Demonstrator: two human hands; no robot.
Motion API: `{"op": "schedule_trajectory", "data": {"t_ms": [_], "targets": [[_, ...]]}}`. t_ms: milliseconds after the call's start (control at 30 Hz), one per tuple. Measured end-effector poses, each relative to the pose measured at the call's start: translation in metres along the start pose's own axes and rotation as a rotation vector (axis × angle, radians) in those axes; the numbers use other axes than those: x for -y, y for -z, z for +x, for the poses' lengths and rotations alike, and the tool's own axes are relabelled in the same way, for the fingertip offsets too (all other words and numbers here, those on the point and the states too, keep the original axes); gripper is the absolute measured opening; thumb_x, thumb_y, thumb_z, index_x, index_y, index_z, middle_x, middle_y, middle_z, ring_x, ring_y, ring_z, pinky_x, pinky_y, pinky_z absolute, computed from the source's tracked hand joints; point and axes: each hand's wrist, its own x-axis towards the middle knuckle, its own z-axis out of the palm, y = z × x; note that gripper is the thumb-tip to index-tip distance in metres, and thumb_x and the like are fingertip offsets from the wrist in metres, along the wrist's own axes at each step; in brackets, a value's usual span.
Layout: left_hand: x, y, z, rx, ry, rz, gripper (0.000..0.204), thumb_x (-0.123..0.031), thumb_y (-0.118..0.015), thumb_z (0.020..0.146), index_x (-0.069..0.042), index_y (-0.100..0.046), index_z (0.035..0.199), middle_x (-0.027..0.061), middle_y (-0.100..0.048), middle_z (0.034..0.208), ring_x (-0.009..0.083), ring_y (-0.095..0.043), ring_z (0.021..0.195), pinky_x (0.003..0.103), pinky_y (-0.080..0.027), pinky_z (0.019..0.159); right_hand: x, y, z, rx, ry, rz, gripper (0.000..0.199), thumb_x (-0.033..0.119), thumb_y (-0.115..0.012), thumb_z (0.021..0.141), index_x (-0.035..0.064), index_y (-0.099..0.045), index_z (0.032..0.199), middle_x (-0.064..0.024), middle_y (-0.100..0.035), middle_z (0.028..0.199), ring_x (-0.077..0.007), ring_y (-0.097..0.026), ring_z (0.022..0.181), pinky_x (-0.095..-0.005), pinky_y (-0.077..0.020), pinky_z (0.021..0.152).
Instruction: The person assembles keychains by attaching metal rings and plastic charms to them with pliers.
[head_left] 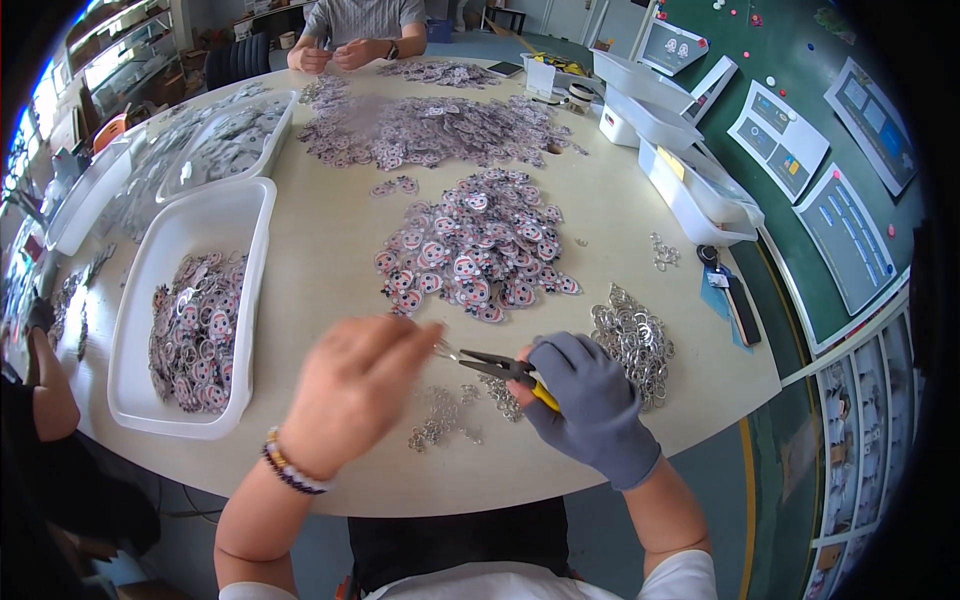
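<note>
My right hand [590, 400], in a grey glove with bare fingertips, grips needle-nose pliers [512, 368] with yellow handles. The plier jaws point left and are slightly apart. At their tips is a small silvery metal piece [446, 349], pinched in my left hand [355, 385]; motion blurs that hand, and the exact kind of piece is unclear. Below lie loose small metal rings [435, 418]. Keyring hardware [632, 345] is heaped beside my right hand. Beyond my hands rises a pile of clear-edged printed character charms [475, 245].
A white bin [256, 250] of charms with rings stands at left, another bin [282, 135] behind it. A larger charm heap [430, 130] spreads farther back, near a seated person [365, 30]. Stacked bins [700, 215] line the right edge. Another person's arm [52, 390] shows at far left.
</note>
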Motion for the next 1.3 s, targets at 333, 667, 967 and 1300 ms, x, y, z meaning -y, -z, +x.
{"op": "schedule_trajectory", "data": {"t_ms": [333,667,967,1300], "targets": [[0.061,0.097,-0.051,-0.033,0.739,0.797,0.055,-0.009,-0.066,0.086,-0.01,-0.049,0.139,0.0155,-0.048,0.14,0.0337,-0.055,0.118,0.044,-0.042,0.1,0.001,-0.055,0.035,0.354,0.056,0.34,0.016,0.015,-0.064,0.084,0.0049,-0.06,0.096,-0.0133,-0.062,0.09,-0.0329,-0.062,0.084,-0.0424,-0.0505,0.073],[0.084,-0.031,-0.004,0.248,0.466,0.076,0.028,-0.006,-0.061,0.086,-0.001,-0.063,0.114,0.0174,-0.062,0.108,0.0366,-0.059,0.1,0.043,-0.048,0.089,-0.011,-0.097,0.072,0.363,-0.063,0.153,0.015,0.018,-0.064,0.084,0.0077,-0.063,0.094,-0.0148,-0.066,0.084,-0.0336,-0.067,0.079,-0.0445,-0.0524,0.067],[0.088,-0.078,0.017,0.396,0.667,0.086,0.053,-0.047,-0.068,0.084,0.003,-0.059,0.1,0.0188,-0.06,0.104,0.0373,-0.062,0.095,0.041,-0.05,0.085,-0.016,-0.082,0.071,0.506,-0.03,0.059,0.017,0.021,-0.066,0.082,0.0072,-0.063,0.092,-0.0153,-0.067,0.083,-0.0348,-0.067,0.077,-0.0456,-0.0526,0.066],[0.058,-0.103,-0.006,0.399,0.227,0.6,0.03,-0.009,-0.058,0.08,0.006,-0.06,0.106,0.0123,-0.06,0.095,0.021,-0.062,0.087,0.027,-0.056,0.069,-0.043,-0.042,0.035,0.355,-0.153,0.326,0.027,0.026,-0.069,0.084,0.0041,-0.06,0.097,-0.017,-0.064,0.083,-0.0366,-0.063,0.077,-0.0426,-0.0505,0.068]]}}
